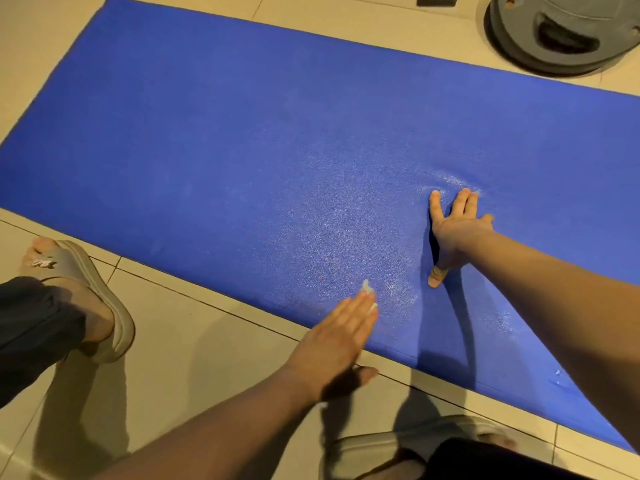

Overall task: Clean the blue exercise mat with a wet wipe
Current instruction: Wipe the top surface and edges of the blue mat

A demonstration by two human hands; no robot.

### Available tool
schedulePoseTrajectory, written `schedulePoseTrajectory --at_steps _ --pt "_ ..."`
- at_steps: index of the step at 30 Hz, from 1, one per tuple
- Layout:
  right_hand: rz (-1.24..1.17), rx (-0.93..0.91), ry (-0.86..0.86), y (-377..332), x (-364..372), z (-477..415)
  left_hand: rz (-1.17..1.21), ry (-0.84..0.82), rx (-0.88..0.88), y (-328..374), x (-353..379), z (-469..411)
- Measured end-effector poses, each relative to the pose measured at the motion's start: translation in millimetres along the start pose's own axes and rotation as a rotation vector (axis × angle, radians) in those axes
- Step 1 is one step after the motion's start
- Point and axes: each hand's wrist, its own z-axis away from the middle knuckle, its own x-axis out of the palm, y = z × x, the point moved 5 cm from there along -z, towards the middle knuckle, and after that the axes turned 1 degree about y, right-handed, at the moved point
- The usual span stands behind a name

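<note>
Head view showed your blue exercise mat lying flat on the tiled floor, with a grey weight plate on the floor beyond its far edge. Your left hand was laid flat near the mat's near edge, fingers straight and together, pressing the wet wipe down on the mat. Only small white scraps of the wipe showed at your fingertips, so it looked bunched small beneath them. Your right hand was spread wide on the mat further in, palm down and holding nothing, apparently bracing you or pinning the mat.

A pale, speckled sheen covered the mat around and between your two hands, which I read as the stretch you had wiped. The left part and the far corner looked matte and even, so I judged them not yet done. The right end ran out of view, and I could not tell its state. By that reading you were partway through, with most of the left half left to cover. Your slipper stood on the floor just off the near edge.
</note>
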Motion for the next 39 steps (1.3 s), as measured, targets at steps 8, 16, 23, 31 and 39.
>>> schedulePoseTrajectory --at_steps 8,16,23,31,39 --pt "0.034 0.006 0.030 -3 -5 4 0.022 0.082 -0.400 -82 -13 69" --pt "-0.024 -0.001 0.141 -14 17 35 0.232 0.157 -0.225 50 16 19" --pt "0.017 -0.066 0.052 -20 52 59 0.078 0.285 -0.219 4 1 43" --pt "0.019 -0.044 0.108 -28 53 54 0.021 0.359 -0.520 -86 -32 68" --pt "-0.003 -0.042 0.102 -26 56 55 0.622 0.552 -0.936 -59 -38 39"
